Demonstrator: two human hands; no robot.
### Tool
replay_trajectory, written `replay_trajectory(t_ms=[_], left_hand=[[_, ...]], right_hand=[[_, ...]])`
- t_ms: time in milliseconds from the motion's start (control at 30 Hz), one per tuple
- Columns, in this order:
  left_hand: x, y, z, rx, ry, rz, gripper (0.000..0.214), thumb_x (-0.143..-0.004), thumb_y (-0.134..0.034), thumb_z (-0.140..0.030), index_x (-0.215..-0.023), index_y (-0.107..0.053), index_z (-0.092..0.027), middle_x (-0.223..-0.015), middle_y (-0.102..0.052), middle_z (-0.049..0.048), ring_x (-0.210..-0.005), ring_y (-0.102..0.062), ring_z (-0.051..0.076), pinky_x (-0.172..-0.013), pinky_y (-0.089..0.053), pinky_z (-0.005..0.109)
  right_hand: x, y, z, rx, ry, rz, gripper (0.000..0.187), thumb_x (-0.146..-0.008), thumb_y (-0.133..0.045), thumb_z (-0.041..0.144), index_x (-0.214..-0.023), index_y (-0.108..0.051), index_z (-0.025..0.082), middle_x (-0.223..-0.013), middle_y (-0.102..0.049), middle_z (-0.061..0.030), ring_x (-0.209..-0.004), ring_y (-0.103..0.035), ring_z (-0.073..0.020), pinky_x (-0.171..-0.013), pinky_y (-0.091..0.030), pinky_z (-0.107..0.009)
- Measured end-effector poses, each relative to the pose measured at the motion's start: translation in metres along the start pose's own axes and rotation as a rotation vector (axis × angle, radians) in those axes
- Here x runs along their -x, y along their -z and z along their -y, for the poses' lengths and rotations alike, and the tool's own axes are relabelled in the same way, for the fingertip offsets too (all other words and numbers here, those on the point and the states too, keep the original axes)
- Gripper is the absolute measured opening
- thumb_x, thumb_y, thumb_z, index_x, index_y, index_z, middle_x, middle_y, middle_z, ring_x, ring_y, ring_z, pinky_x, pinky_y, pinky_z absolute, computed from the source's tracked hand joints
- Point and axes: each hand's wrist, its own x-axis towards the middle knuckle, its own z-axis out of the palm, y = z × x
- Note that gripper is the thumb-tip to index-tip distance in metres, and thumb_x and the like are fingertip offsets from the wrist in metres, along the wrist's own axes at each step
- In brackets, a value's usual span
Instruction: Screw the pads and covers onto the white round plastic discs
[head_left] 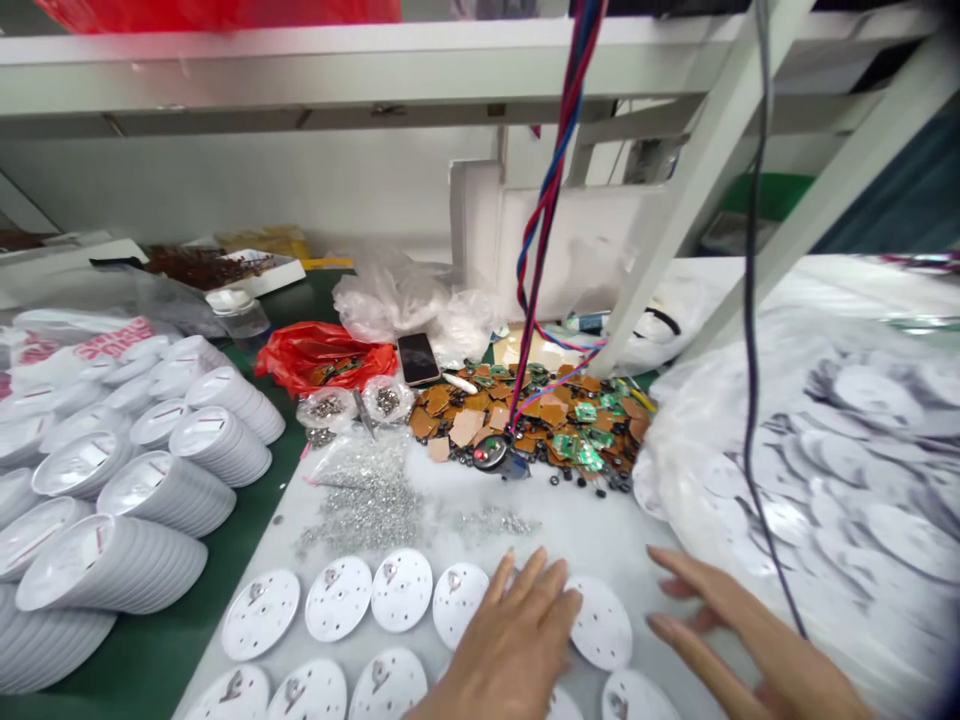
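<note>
My left hand (517,635) lies palm down over the rows of white discs, fingers stretched and slightly apart. It covers part of one disc, and a white disc (604,625) with small holes shows beside its fingers. My right hand (739,630) hovers to the right, thumb and fingers apart, with nothing visible between them. Further left in the back row, a white disc (401,590) carries a small metal clip, like its neighbours. Behind the discs, small shiny metal parts (367,505) are spread on the pale work board (292,545). What lies under my left palm is hidden.
Stacked white cups (165,490) crowd the left. A clear bag (675,450) of white discs stands right. Brown and green circuit boards (540,410), a phone (418,358) and a red bag (322,355) lie behind. Twisted wires (551,190) and a grey cable (752,300) hang in front.
</note>
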Motion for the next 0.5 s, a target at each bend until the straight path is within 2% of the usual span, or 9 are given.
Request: replay_trajectory(t_ms=[33,67,133,167,233,300,367,433,500], left_hand=[[0.008,0.0,0.007,-0.02,0.028,-0.011,0.047,-0.099,-0.051,-0.015,-0.146,-0.047,-0.017,-0.157,-0.044,0.0137,-0.149,-0.035,0.031,-0.12,-0.036,0.058],[0.015,0.002,0.014,-0.042,0.064,-0.025,0.05,-0.096,-0.049,-0.011,-0.146,-0.047,-0.017,-0.158,-0.043,0.0134,-0.149,-0.035,0.031,-0.119,-0.037,0.058],[0.027,0.013,0.027,-0.078,0.147,-0.051,0.059,-0.091,-0.046,-0.005,-0.148,-0.045,-0.016,-0.16,-0.038,0.0136,-0.151,-0.032,0.031,-0.12,-0.034,0.06],[0.029,0.021,0.033,-0.078,0.166,-0.039,0.062,-0.088,-0.047,-0.006,-0.149,-0.044,-0.016,-0.161,-0.036,0.0141,-0.151,-0.03,0.031,-0.121,-0.032,0.06],[0.028,0.036,0.039,-0.046,0.149,0.023,0.07,-0.082,-0.056,-0.014,-0.151,-0.042,-0.015,-0.161,-0.035,0.0157,-0.151,-0.029,0.033,-0.122,-0.028,0.06],[0.018,0.047,0.041,-0.022,0.142,0.032,0.072,-0.08,-0.059,-0.018,-0.15,-0.044,-0.014,-0.159,-0.039,0.0175,-0.15,-0.032,0.034,-0.122,-0.025,0.06],[0.005,0.049,0.041,-0.025,0.141,0.006,0.064,-0.085,-0.056,-0.016,-0.148,-0.046,-0.012,-0.157,-0.043,0.0183,-0.149,-0.035,0.033,-0.123,-0.024,0.059],[-0.008,0.044,0.041,-0.04,0.125,-0.022,0.052,-0.094,-0.049,-0.014,-0.146,-0.05,-0.012,-0.154,-0.047,0.0186,-0.147,-0.039,0.031,-0.122,-0.027,0.058],[-0.019,0.034,0.041,-0.048,0.105,-0.05,0.042,-0.1,-0.048,-0.019,-0.141,-0.054,-0.012,-0.151,-0.052,0.0193,-0.145,-0.043,0.032,-0.121,-0.03,0.059]], right_hand=[[-0.017,-0.004,0.012,-0.005,0.009,-0.01,0.046,-0.091,-0.065,0.046,-0.132,-0.061,0.026,-0.102,-0.079,-0.0085,-0.073,-0.077,-0.0235,-0.066,-0.066,-0.032],[-0.034,-0.01,0.025,-0.029,0.011,-0.005,0.05,-0.092,-0.064,0.046,-0.137,-0.057,0.025,-0.117,-0.076,-0.0121,-0.09,-0.077,-0.0268,-0.077,-0.066,-0.037],[-0.071,-0.031,0.051,-0.096,-0.009,0.024,0.064,-0.09,-0.067,0.044,-0.147,-0.047,0.023,-0.141,-0.063,-0.016,-0.122,-0.066,-0.0333,-0.1,-0.056,-0.051],[-0.089,-0.044,0.062,-0.154,-0.003,0.023,0.072,-0.086,-0.072,0.043,-0.149,-0.045,0.02,-0.147,-0.058,-0.0184,-0.132,-0.058,-0.0361,-0.107,-0.049,-0.056],[-0.121,-0.071,0.079,-0.311,0.026,0.024,0.082,-0.073,-0.082,0.032,-0.145,-0.047,0.013,-0.15,-0.052,-0.024,-0.139,-0.05,-0.0406,-0.112,-0.041,-0.06],[-0.145,-0.093,0.089,-0.364,0.051,0.033,0.071,-0.066,-0.085,0.026,-0.131,-0.059,0.015,-0.138,-0.063,-0.0212,-0.13,-0.057,-0.0407,-0.109,-0.044,-0.058],[-0.16,-0.104,0.094,-0.413,0.069,0.042,0.042,-0.07,-0.078,0.021,-0.111,-0.067,0.02,-0.119,-0.074,-0.0125,-0.113,-0.068,-0.0344,-0.101,-0.051,-0.05],[-0.165,-0.101,0.093,-0.463,0.059,0.002,0.02,-0.076,-0.071,0.021,-0.095,-0.068,0.023,-0.1,-0.077,-0.0068,-0.095,-0.072,-0.0279,-0.09,-0.056,-0.043],[-0.163,-0.087,0.09,-0.507,0.018,-0.104,0.009,-0.08,-0.071,0.027,-0.086,-0.065,0.023,-0.085,-0.073,-0.0037,-0.08,-0.07,-0.0236,-0.079,-0.056,-0.038]])
